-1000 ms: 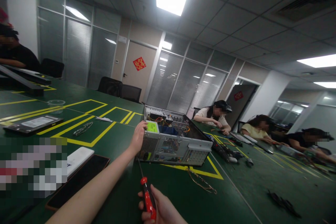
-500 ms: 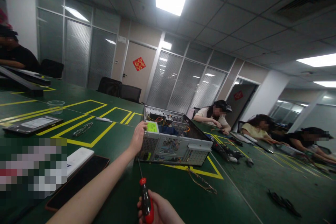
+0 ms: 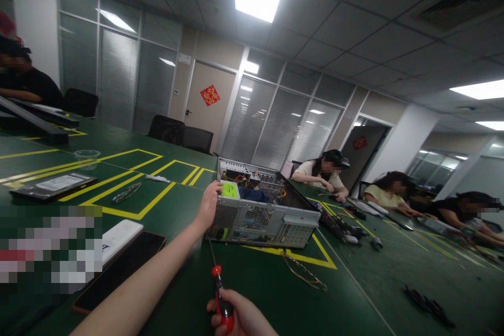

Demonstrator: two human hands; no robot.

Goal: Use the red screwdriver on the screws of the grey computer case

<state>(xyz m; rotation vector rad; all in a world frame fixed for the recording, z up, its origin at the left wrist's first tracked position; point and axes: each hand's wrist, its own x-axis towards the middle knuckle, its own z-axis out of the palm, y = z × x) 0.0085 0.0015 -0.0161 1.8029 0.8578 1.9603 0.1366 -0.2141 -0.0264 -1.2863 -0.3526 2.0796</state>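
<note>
- The left hand (image 3: 206,210) has its fingers on the left corner of the open computer case (image 3: 270,220); whether they grip, I cannot tell.
- The right hand (image 3: 240,305) has its fingers wrapped around the red-black screwdriver (image 3: 217,272), pointing toward this corner.
- The computer case stands on the table (image 3: 291,304).

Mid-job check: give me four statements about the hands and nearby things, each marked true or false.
1. The right hand holds a red-and-black screwdriver. True.
2. The left hand holds a second screwdriver. False: the left hand is at the left end of an open silver-grey metal computer case.
3. A flat black rectangular phone lies left of the screwdriver in view. True.
4. The clear plastic cup stands inside the case. False: the cup stands on the green table, beyond the phone.
</note>
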